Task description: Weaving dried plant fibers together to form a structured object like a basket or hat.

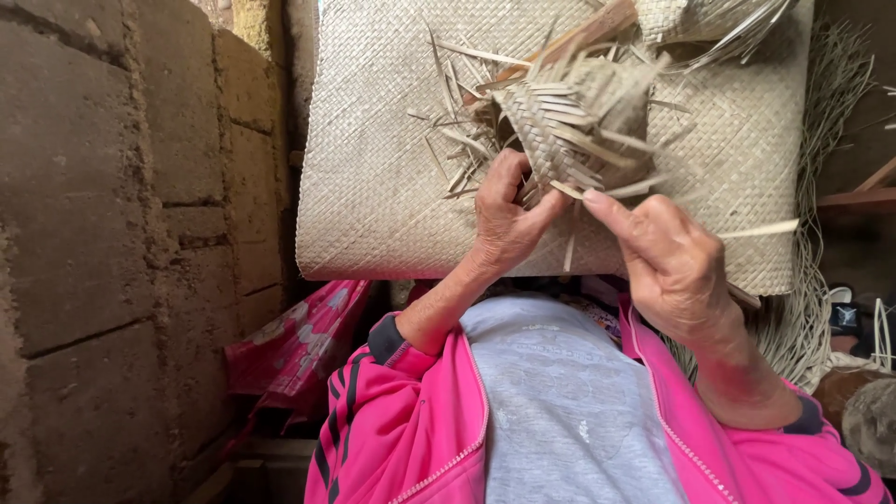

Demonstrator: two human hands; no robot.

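Note:
A small, partly woven basket (571,121) of pale dried leaf strips, with many loose ends sticking out, is held up in front of me. My left hand (505,219) grips its lower left edge, thumb and fingers pinched on the weave. My right hand (668,257) pinches a loose strip (616,189) at the lower right of the piece, forefinger stretched toward it. A large flat woven mat (373,159) lies behind the basket. I wear a pink jacket over a grey shirt.
A rough mud-brick wall (112,233) fills the left side. A pink patterned bag (299,341) lies below the mat at the left. Bundles of loose leaf strips (812,308) hang at the right, next to wooden slats (863,191).

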